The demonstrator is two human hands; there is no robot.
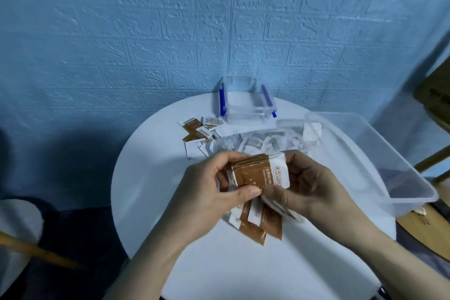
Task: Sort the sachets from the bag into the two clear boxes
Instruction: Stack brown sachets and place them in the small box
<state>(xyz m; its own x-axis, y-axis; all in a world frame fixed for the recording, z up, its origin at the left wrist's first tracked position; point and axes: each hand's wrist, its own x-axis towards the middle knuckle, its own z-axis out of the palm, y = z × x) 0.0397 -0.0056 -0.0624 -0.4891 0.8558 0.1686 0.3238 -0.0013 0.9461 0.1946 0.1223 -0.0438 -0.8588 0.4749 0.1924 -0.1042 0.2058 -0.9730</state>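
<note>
A stack of brown sachets point(258, 173) is being pinched above the round white table point(151, 178) by the left hand point(209, 192) and right hand point(314, 190), both clamped on it. Lower sachets are being splayed loosely; some could be dropped before the small clear box point(246, 105) is reached.

- The small latch-lidded box point(246, 105) stands at the far edge of the tabletop point(158, 178), near the wall point(146, 31).
- The large box point(379, 158) sits at the tabletop's right, overhanging its rim.
- Loose sachets point(198, 134) lie left of and before the small box.
- The bag point(263, 143), seemingly crumpled, lies between the boxes.
- Both hands hold a sachet stack point(260, 175) above the tabletop's middle, in front of the bag.
</note>
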